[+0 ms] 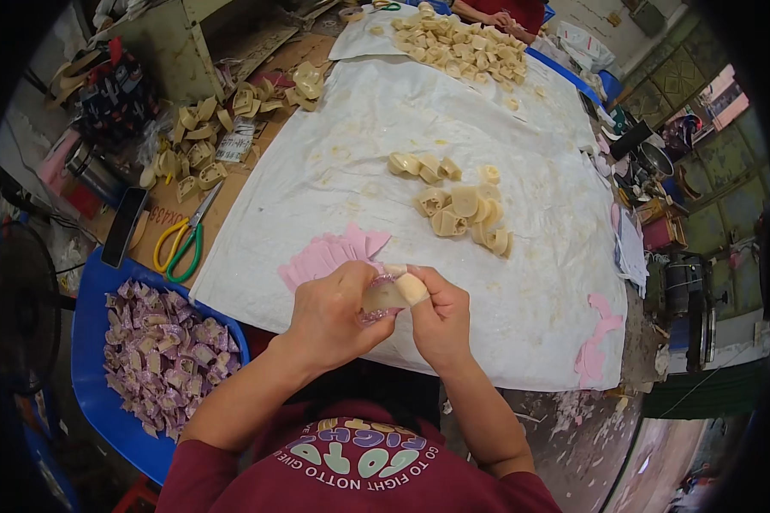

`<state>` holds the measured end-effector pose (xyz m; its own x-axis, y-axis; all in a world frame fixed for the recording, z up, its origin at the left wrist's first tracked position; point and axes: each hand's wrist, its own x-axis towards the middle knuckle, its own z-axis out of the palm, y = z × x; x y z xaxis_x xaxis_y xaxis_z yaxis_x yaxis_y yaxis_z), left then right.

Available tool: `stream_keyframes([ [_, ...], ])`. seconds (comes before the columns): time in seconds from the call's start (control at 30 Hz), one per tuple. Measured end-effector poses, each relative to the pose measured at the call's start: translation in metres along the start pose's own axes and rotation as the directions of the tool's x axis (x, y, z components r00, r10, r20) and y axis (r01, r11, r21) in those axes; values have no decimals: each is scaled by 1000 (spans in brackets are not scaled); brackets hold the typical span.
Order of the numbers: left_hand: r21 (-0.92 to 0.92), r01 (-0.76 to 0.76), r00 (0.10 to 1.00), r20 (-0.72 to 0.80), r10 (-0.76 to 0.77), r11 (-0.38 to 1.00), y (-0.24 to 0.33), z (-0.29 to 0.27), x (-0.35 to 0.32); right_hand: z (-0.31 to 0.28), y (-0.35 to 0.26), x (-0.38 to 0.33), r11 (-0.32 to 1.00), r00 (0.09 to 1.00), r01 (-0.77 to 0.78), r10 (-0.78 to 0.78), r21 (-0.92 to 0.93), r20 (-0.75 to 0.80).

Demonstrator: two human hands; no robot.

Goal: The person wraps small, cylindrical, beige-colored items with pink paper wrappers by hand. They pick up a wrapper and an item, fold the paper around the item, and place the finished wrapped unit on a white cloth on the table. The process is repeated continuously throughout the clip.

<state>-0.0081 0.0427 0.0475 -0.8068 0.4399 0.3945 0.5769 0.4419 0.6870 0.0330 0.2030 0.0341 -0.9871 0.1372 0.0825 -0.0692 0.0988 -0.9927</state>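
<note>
Both my hands meet over the near edge of the white cloth. Between them is a small clear plastic bag with purplish print along its edges. My left hand grips the bag's left side, with thumb and fingers curled round it. On the other side, my right hand pinches the bag's rim. A cream-coloured cover sits at the right thumb tip; whether it is a finger cot or tape I cannot tell. Just beyond my left hand lies a fanned pile of pink paper slips.
Loose beige moulded pieces lie mid-cloth, a larger heap farther off near another person's hands. At left are scissors, a phone and a blue basin of purple-wrapped packets. Pink scraps lie right.
</note>
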Motion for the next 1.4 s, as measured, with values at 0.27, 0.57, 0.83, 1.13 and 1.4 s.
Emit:
stream_keyframes([
  [0.27,-36,129,985,-106,-132,991,4,16,2,3,8,4,970,996,-88,86,228,22],
  [0.57,-116,273,958,-51,-281,955,-1,18,4,7,10,1,983,998,-56,55,176,9],
  [0.83,-588,299,954,181,-238,752,-14,-2,3,-9,-2,-3,971,982,126,-92,-202,167],
  [1.13,-601,203,977,74,-199,773,-16,-3,1,-4,0,-7,1000,999,22,-23,-11,-43],
  [1.4,-692,208,977,121,-173,691,3,8,-5,2,4,-21,934,980,-190,164,304,111],
])
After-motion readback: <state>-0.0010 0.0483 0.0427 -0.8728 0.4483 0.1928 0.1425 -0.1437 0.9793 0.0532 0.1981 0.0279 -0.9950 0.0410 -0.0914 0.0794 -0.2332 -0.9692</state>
